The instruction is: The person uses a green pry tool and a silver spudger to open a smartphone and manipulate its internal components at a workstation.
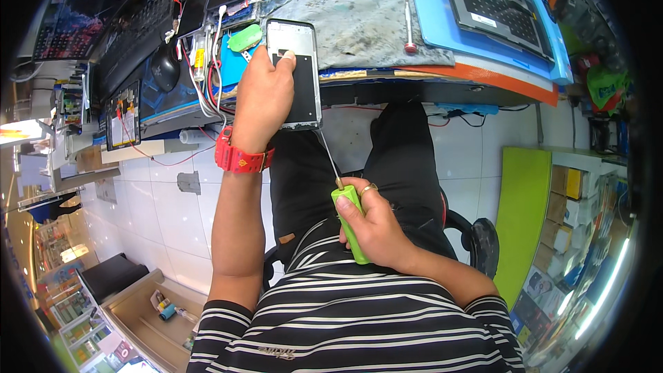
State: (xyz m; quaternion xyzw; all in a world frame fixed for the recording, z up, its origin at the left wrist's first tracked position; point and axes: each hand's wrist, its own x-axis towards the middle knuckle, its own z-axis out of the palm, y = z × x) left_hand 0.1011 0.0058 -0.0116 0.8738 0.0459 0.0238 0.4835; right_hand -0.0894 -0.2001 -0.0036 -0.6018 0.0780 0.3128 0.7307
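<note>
My left hand (pixel 268 90), with a red watch (pixel 242 155) at the wrist, grips a phone frame (pixel 304 90) by its left side, thumb laid on the inner face. The frame is a shallow shell, silver at the top and black below, tilted over the bench's front edge. In my right hand (pixel 373 224) is a green-handled tool (pixel 356 235) with a thin metal shaft, fingers wrapped round the handle. Its shaft points up to the frame's lower right corner; whether the tip touches is too small to tell.
A stained grey mat (pixel 366 21) covers the bench, with a thin screwdriver (pixel 409 31) on it. To the right lies an opened laptop part (pixel 497 10) on a blue tray (pixel 442 10). Cables (pixel 210 83), a mouse (pixel 165 68) and a keyboard (pixel 138 27) crowd the left.
</note>
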